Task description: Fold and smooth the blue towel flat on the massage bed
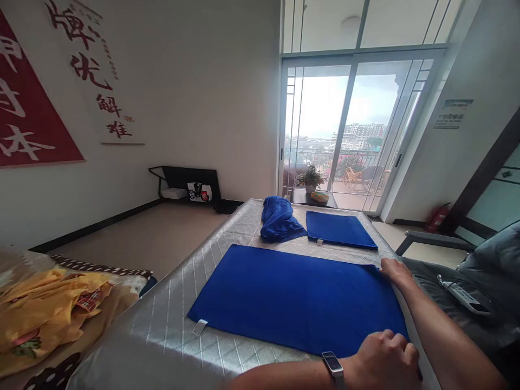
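Note:
A blue towel (292, 298) lies spread flat on a silvery quilted surface (166, 309), with a small white tag at its near left corner. My right hand (396, 271) is closed at the towel's far right corner. At the near right corner, my left hand (385, 357) has its fingers curled over the cloth; a band with a small screen is on that wrist. Beyond the towel lies a neatly folded blue towel (341, 230), also tagged. Beside it, to the left, rests a crumpled blue towel (280, 219).
Yellow printed cloth or bags (52, 309) lie at the lower left. On the right, a dark armchair (439, 287) holds a white power strip (465, 297). A potted plant (311, 179) stands before the glass sliding door (353, 130). A fire extinguisher (437, 218) stands by the right wall.

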The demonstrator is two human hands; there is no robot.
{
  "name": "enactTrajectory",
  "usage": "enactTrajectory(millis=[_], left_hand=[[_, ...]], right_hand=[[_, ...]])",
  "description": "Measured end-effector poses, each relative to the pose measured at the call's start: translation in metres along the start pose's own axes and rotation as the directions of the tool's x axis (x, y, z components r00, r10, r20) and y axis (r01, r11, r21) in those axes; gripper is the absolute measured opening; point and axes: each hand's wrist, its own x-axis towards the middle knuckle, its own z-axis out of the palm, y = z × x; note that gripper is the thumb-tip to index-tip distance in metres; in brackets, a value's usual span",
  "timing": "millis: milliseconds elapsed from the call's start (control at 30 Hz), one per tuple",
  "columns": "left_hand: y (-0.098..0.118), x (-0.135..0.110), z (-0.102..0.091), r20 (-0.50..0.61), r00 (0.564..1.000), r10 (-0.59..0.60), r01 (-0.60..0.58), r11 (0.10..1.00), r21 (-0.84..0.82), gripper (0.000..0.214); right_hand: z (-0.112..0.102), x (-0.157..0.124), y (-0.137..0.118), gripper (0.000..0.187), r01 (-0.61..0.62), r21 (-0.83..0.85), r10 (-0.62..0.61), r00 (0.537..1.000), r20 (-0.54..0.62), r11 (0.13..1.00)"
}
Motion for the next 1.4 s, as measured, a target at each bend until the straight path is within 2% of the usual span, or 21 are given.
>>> enactTrajectory(millis=[67, 100, 200, 233, 333, 400, 467, 500, 567, 600, 667, 733, 800, 833, 900, 1033, 1200, 1400], left_hand=[[-0.034, -0.019, -0.001, -0.023, 0.996, -0.085, 0.087, 0.992, 0.093, 0.014], [-0.045, -0.033, -0.007, -0.047, 0.983, -0.178, 0.182, 0.979, 0.09, 0.011], [-0.063, -0.084, -0.043, -0.088, 0.883, -0.461, 0.459, 0.887, -0.046, 0.01], [-0.066, -0.102, -0.059, -0.099, 0.837, -0.539, 0.529, 0.841, -0.111, 0.013], [-0.073, -0.155, -0.106, -0.141, 0.652, -0.745, 0.692, 0.661, -0.29, 0.023], [-0.077, -0.188, -0.13, -0.166, 0.542, -0.824, 0.737, 0.561, -0.377, 0.028], [-0.08, -0.219, -0.148, -0.201, 0.442, -0.874, 0.764, 0.485, -0.425, 0.024], [-0.08, -0.234, -0.156, -0.224, 0.391, -0.893, 0.777, 0.451, -0.438, 0.019], [-0.081, -0.262, -0.17, -0.277, 0.277, -0.92, 0.805, 0.379, -0.456, 0.014], [-0.081, -0.275, -0.176, -0.308, 0.213, -0.927, 0.816, 0.342, -0.466, 0.016], [-0.083, -0.299, -0.188, -0.37, 0.086, -0.925, 0.832, 0.27, -0.484, 0.023], [-0.086, -0.319, -0.196, -0.422, -0.019, -0.906, 0.855, 0.204, -0.476, 0.028], [-0.092, -0.336, -0.2, -0.448, -0.073, -0.891, 0.896, 0.139, -0.422, 0.027], [-0.096, -0.343, -0.2, -0.452, -0.078, -0.889, 0.92, 0.111, -0.376, 0.025], [-0.103, -0.356, -0.197, -0.474, -0.051, -0.879, 0.962, 0.084, -0.26, 0.022], [-0.116, -0.377, -0.182, -0.567, 0.058, -0.822, 0.996, 0.087, -0.023, 0.021], [-0.12, -0.391, -0.169, -0.535, 0.196, -0.822, 0.98, 0.139, 0.145, 0.021], [-0.119, -0.387, -0.167, -0.593, 0.236, -0.77, 0.969, 0.139, 0.204, 0.031]], right_hand=[[-0.007, -0.004, -0.007, 0.01, 0.005, 0.078, -0.005, 1.0, -0.002, 0.997], [-0.01, -0.006, -0.012, 0.01, 0.011, 0.127, -0.01, 1.0, -0.005, 0.992], [-0.021, -0.009, -0.039, 0.018, 0.06, 0.32, -0.06, 0.998, -0.012, 0.945], [-0.024, -0.01, -0.052, 0.021, 0.09, 0.395, -0.093, 0.996, -0.012, 0.914], [-0.03, -0.017, -0.105, 0.029, 0.203, 0.608, -0.237, 0.971, -0.025, 0.767], [-0.031, -0.025, -0.149, 0.03, 0.276, 0.707, -0.34, 0.939, -0.053, 0.651], [-0.03, -0.035, -0.196, 0.029, 0.336, 0.775, -0.431, 0.898, -0.092, 0.535], [-0.029, -0.041, -0.219, 0.029, 0.369, 0.808, -0.486, 0.866, -0.12, 0.459], [-0.026, -0.051, -0.267, 0.029, 0.445, 0.867, -0.61, 0.758, -0.233, 0.222], [-0.024, -0.056, -0.291, 0.03, 0.488, 0.857, -0.63, 0.722, -0.288, 0.168], [-0.02, -0.065, -0.336, 0.029, 0.529, 0.835, -0.639, 0.697, -0.324, 0.154], [-0.015, -0.071, -0.377, 0.026, 0.564, 0.805, -0.637, 0.692, -0.339, 0.184], [-0.008, -0.077, -0.415, 0.023, 0.609, 0.762, -0.639, 0.68, -0.359, 0.22], [-0.003, -0.079, -0.431, 0.021, 0.631, 0.737, -0.644, 0.672, -0.365, 0.241], [0.009, -0.084, -0.459, 0.018, 0.668, 0.687, -0.665, 0.655, -0.36, 0.286], [0.043, -0.091, -0.49, 0.017, 0.697, 0.607, -0.709, 0.642, -0.293, 0.381], [0.078, -0.098, -0.495, 0.025, 0.719, 0.501, -0.709, 0.656, -0.259, 0.483], [0.081, -0.101, -0.495, 0.024, 0.737, 0.438, -0.713, 0.652, -0.258, 0.515]])
